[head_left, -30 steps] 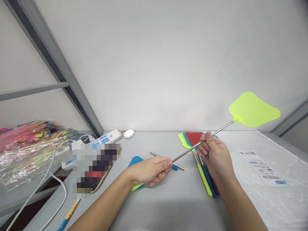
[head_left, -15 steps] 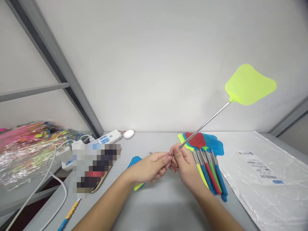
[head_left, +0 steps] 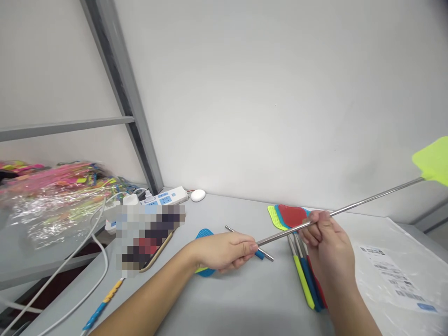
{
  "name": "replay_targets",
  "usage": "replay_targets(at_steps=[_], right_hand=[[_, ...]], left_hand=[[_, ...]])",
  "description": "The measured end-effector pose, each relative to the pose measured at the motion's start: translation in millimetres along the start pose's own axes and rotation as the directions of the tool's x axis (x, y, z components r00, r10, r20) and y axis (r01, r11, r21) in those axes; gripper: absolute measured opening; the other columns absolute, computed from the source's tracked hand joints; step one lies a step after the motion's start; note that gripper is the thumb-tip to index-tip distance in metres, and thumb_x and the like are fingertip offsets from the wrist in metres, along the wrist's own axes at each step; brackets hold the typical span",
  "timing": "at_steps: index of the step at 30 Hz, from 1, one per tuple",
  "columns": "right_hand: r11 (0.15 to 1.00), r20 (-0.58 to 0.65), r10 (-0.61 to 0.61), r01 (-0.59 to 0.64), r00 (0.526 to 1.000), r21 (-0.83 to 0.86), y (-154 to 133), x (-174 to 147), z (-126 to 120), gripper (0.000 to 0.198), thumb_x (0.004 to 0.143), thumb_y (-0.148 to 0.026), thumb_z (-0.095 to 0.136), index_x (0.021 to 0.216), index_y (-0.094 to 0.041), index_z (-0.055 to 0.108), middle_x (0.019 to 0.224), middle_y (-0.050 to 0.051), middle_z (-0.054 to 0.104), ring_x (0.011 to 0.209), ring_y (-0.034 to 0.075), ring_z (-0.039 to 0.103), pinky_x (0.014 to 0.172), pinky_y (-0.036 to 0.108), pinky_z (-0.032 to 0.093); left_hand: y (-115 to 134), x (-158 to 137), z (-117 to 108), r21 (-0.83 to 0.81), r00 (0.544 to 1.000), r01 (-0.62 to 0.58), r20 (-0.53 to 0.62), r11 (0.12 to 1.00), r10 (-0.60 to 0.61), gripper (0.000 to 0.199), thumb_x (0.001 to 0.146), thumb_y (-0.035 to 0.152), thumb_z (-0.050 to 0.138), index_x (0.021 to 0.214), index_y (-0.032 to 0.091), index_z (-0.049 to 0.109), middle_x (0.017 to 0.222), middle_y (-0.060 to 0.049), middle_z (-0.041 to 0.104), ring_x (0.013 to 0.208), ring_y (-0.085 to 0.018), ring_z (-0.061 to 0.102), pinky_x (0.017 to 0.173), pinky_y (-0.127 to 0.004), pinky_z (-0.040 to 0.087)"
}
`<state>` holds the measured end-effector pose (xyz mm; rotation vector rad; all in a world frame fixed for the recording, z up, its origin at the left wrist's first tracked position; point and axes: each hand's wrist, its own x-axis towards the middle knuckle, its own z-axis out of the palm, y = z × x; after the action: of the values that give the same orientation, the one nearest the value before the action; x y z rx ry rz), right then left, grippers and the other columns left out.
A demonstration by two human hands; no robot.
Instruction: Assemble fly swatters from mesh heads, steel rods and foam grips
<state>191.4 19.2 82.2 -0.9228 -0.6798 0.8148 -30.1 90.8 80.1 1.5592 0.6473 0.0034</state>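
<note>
A yellow-green fly swatter (head_left: 434, 161) with a long metal rod is held slantwise above the table, its head partly outside the right edge of the view. My left hand (head_left: 227, 252) is closed around the rod's lower end; its fingers hide what lies inside. Further up, my right hand (head_left: 325, 233) pinches the rod. Beneath my left hand lies a blue swatter head (head_left: 205, 232), with a loose-looking metal rod (head_left: 269, 256) and a blue handle piece (head_left: 259, 255) close by. Several swatters with coloured handles (head_left: 304, 280) lie behind my right hand, a red head (head_left: 294, 216) on top.
A white plastic mailer (head_left: 381, 289) with a label covers the table's right side. To the left are a phone-like object (head_left: 157, 249), blurred out, a power strip (head_left: 170, 198), a white mouse (head_left: 198, 195), cables and clear plastic bags (head_left: 66, 191). A wall stands behind.
My right hand has slid away from my left, up along the rod to the right. More rod shows between the hands, and the swatter head has moved right and lower. The camera view has shifted.
</note>
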Motion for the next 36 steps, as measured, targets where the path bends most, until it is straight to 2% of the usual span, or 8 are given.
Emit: replay_targets(at_steps=[5,9,14,16,21,28,33,36], right_hand=[[0.995,-0.074,-0.096,0.098,0.993,0.023,-13.1,5.0,-9.1,0.029,0.09,-0.042,0.059,0.075,-0.018,0.058,0.056,-0.008,0.023,0.049,0.007,0.023,0.047,0.021,0.027],[0.991,-0.077,-0.116,0.12,0.99,0.054,1.8,1.3,2.7,0.028,0.09,-0.045,0.058,0.079,-0.019,0.059,0.055,-0.009,0.024,0.049,0.007,0.024,0.047,0.021,0.027],[0.998,0.159,0.056,-0.052,0.986,-0.03,37.1,-25.1,31.5,0.034,0.09,-0.052,0.053,0.08,-0.02,0.058,0.052,-0.009,0.027,0.047,0.008,0.028,0.048,0.023,0.03],[0.998,0.182,0.056,-0.05,0.982,-0.036,41.9,-32.5,37.2,0.037,0.091,-0.054,0.051,0.079,-0.02,0.058,0.051,-0.009,0.026,0.047,0.008,0.027,0.047,0.024,0.029],[0.999,0.071,-0.043,0.043,0.997,-0.006,29.8,-25.4,31.1,0.036,0.089,-0.054,0.054,0.08,-0.019,0.061,0.053,-0.009,0.026,0.049,0.008,0.024,0.048,0.023,0.028],[0.997,0.038,-0.07,0.069,0.997,0.024,10.3,-12.5,19.8,0.035,0.088,-0.051,0.058,0.074,-0.019,0.058,0.053,-0.009,0.022,0.047,0.007,0.02,0.047,0.023,0.026],[0.989,-0.083,-0.116,0.123,0.99,0.078,-7.4,-3.6,7.2,0.036,0.087,-0.052,0.06,0.072,-0.019,0.056,0.053,-0.01,0.021,0.046,0.006,0.018,0.045,0.022,0.024],[0.987,-0.094,-0.115,0.125,0.989,0.105,-9.6,-1.7,5.9,0.036,0.087,-0.052,0.06,0.073,-0.019,0.057,0.053,-0.01,0.021,0.047,0.006,0.019,0.046,0.021,0.026]], left_hand=[[6.7,-1.3,1.2,0.056,1.0,-0.013,0.016,0.998,0.013,0.046,0.086,0.066,0.042,0.078,0.021,0.044,0.063,0.005,0.038,0.051,-0.009,0.032,0.043,-0.022,0.026],[7.4,1.9,4.6,0.121,0.996,-0.084,-0.032,0.989,0.088,0.045,0.09,0.062,0.04,0.076,0.02,0.044,0.063,0.005,0.04,0.052,-0.008,0.033,0.047,-0.021,0.028],[6.3,4.7,5.9,0.028,0.993,-0.105,-0.051,0.994,0.106,0.045,0.09,0.063,0.038,0.077,0.02,0.042,0.06,0.007,0.036,0.048,-0.008,0.027,0.042,-0.02,0.023],[6.8,2.0,3.1,0.015,0.993,-0.115,-0.035,0.993,0.115,0.046,0.089,0.064,0.04,0.075,0.02,0.041,0.06,0.007,0.034,0.048,-0.007,0.026,0.042,-0.02,0.023],[6.5,-5.0,-6.3,0.035,0.998,-0.053,-0.016,0.998,0.054,0.047,0.087,0.066,0.043,0.076,0.02,0.042,0.064,0.006,0.037,0.05,-0.007,0.029,0.043,-0.019,0.024],[4.2,-6.3,-14.3,0.031,0.996,-0.055,0.07,0.998,0.053,0.045,0.088,0.064,0.042,0.075,0.021,0.039,0.062,0.007,0.034,0.047,-0.007,0.026,0.04,-0.021,0.023],[12.1,-21.9,-27.7,0.238,1.0,0.009,-0.01,0.971,-0.007,0.045,0.09,0.061,0.039,0.074,0.02,0.042,0.063,0.005,0.038,0.049,-0.008,0.032,0.043,-0.021,0.026],[14.3,-29.3,-36.8,0.287,0.999,0.035,-0.05,0.957,-0.021,0.045,0.09,0.062,0.041,0.073,0.02,0.043,0.066,0.004,0.04,0.052,-0.009,0.034,0.045,-0.021,0.027]])
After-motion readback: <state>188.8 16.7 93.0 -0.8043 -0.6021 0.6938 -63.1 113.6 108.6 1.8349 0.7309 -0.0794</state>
